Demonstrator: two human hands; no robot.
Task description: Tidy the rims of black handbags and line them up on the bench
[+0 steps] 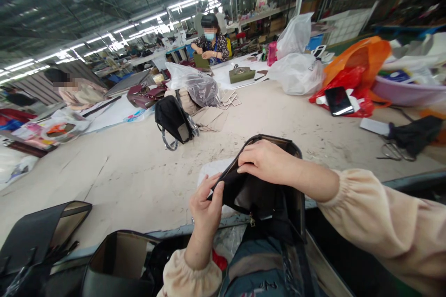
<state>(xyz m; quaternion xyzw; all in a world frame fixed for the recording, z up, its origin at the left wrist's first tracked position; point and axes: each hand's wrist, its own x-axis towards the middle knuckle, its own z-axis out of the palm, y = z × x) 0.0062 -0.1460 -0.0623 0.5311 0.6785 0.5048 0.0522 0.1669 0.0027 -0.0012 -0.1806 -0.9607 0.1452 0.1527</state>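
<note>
A black handbag (244, 192) with its mouth agape leans at the table's near edge, over my lap. My left hand (207, 202) pinches the bag's rim at its left corner, thumb on the inner side. Reaching over the opening, my right hand (263, 160) has its fingers curled onto the rim a little farther along. A small zipper pull (252, 219) hangs inside the dark lining. Part of a white sheet (212, 169) shows on the table behind the bag.
More black bags (118, 260) stand at the lower left. A small black backpack (174, 120) sits mid-table near a plastic-wrapped bundle (198, 84). Scissors (397, 151), a phone (339, 101) and plastic bags lie right. A co-worker (212, 41) handles a green piece across the table.
</note>
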